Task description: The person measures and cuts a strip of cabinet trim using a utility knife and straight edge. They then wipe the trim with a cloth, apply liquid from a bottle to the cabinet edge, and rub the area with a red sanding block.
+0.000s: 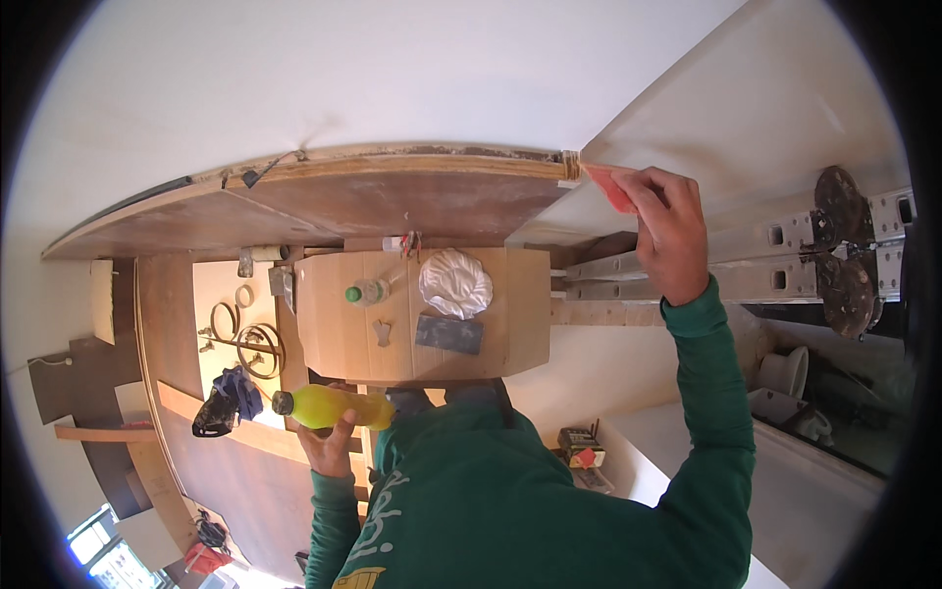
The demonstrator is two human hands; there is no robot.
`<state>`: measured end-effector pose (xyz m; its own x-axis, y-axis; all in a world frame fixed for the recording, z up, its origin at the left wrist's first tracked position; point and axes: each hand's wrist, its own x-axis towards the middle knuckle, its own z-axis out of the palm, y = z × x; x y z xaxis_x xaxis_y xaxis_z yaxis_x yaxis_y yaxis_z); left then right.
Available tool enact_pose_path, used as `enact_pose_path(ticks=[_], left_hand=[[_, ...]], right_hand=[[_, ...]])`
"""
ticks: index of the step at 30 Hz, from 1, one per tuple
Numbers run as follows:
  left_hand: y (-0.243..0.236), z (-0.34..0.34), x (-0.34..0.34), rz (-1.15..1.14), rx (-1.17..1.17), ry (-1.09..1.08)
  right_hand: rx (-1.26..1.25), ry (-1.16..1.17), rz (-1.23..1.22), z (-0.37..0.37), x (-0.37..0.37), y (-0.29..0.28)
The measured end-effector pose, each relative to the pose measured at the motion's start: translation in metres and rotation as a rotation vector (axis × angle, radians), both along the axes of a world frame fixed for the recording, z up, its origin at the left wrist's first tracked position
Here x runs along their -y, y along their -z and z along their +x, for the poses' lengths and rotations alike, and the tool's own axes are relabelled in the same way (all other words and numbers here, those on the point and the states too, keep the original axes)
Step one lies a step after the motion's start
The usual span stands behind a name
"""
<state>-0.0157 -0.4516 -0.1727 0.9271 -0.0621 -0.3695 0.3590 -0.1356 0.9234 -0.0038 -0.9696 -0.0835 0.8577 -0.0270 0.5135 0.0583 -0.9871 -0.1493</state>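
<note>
My right hand (670, 228) reaches up to the far right end of the wooden panel edge (432, 165). Its fingers pinch a thin, flat red piece (610, 187), perhaps a spreader or folded sandpaper, whose pointed end is at the corner where panel and walls meet. Lower left, my left hand (332, 447) is wrapped round a plastic bottle of yellow-green liquid (339, 405), tilted on its side with its dark cap pointing left. Between my arms stands a cardboard box (392, 344). On it lie a green-capped clear bottle (369, 293), a shiny white bundle (455, 284) and a dark grey rectangular sheet (449, 334).
A small bow-tie-shaped piece (383, 333) and a red-handled tool (410, 242) are also on the box. Metal ladder rails (706, 270) run along the right. Coiled strips (257, 350) and a dark bag (218, 412) lie on the left. Lower right is a tool box (579, 444).
</note>
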Motion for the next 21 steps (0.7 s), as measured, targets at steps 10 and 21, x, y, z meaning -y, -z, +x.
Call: enact_pose_path(ticks=[10, 21], left_hand=[[-0.007, 0.001, 0.011, 0.009, -0.006, 0.020], [-0.002, -0.005, 0.006, 0.017, -0.016, 0.002]], right_hand=[[-0.041, -0.038, -0.193, 0.011, -0.001, 0.003], [-0.037, -0.031, -0.110, 0.000, 0.000, -0.011]])
